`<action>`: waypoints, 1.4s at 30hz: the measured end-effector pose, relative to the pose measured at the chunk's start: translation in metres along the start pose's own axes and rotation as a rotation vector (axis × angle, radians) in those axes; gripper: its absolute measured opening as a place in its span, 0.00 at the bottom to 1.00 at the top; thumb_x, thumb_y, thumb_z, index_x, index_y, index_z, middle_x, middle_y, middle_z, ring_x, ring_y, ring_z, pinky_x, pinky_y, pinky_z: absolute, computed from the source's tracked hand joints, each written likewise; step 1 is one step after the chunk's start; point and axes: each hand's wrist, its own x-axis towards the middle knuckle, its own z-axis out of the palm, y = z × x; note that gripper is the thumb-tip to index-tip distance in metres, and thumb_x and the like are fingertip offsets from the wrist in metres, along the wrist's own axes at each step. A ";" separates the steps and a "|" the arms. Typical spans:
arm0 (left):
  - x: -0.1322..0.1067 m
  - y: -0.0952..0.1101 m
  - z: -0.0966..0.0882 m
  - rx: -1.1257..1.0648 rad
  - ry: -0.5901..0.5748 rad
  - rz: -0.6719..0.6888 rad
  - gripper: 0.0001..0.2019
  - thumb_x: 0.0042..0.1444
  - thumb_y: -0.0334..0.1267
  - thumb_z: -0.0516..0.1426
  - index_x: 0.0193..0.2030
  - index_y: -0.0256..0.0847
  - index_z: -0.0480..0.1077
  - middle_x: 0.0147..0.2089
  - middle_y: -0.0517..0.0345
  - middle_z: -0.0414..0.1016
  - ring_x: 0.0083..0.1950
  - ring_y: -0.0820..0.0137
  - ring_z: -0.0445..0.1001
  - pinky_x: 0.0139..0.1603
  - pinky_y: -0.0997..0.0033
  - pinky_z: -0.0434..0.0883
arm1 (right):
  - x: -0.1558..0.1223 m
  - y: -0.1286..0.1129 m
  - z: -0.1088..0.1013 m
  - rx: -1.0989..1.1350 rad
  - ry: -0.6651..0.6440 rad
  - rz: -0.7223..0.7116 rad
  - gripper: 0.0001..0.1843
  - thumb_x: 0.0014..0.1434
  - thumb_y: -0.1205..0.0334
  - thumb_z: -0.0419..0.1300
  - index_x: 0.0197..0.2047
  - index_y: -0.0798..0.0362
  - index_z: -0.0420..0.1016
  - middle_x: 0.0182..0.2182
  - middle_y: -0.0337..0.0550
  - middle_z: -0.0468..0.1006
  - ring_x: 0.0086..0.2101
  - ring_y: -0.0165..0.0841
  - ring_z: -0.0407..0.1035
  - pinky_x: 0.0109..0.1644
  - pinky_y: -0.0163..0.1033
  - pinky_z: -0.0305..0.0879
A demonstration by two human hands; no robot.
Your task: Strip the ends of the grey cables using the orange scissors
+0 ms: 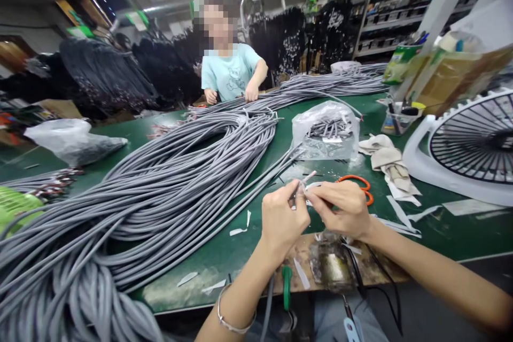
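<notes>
My left hand (284, 216) is closed in a pinch around the end of a grey cable, whose lower length (268, 307) hangs beneath my wrist. A thin pale pinkish strand or strip (309, 176) sticks up past the fingertips. From the other side, my right hand (345, 207) pinches at the same spot, with thumb and forefinger meeting the left fingers. What exactly lies between the fingertips is mostly covered. Orange-handled scissors (367, 192) lie just behind my right hand, their blades hidden. Below both hands, a metal block-like device (336, 270) stands on a wooden board (302, 251).
A big coil of grey cables (180, 181) covers the left of the green table (224, 256). Behind my hands sits a clear bag of short cable pieces (331, 128). Gloves (387, 160) and a white fan (425, 171) stand right. A co-worker (230, 72) handles cables opposite.
</notes>
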 end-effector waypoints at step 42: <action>-0.001 -0.005 0.002 -0.952 -0.174 -0.423 0.16 0.57 0.46 0.51 0.26 0.35 0.63 0.19 0.67 0.49 0.17 0.82 0.46 0.15 0.81 0.46 | 0.025 0.004 0.008 0.672 -0.106 0.911 0.11 0.47 0.65 0.55 0.17 0.58 0.72 0.15 0.38 0.70 0.18 0.25 0.59 0.20 0.30 0.51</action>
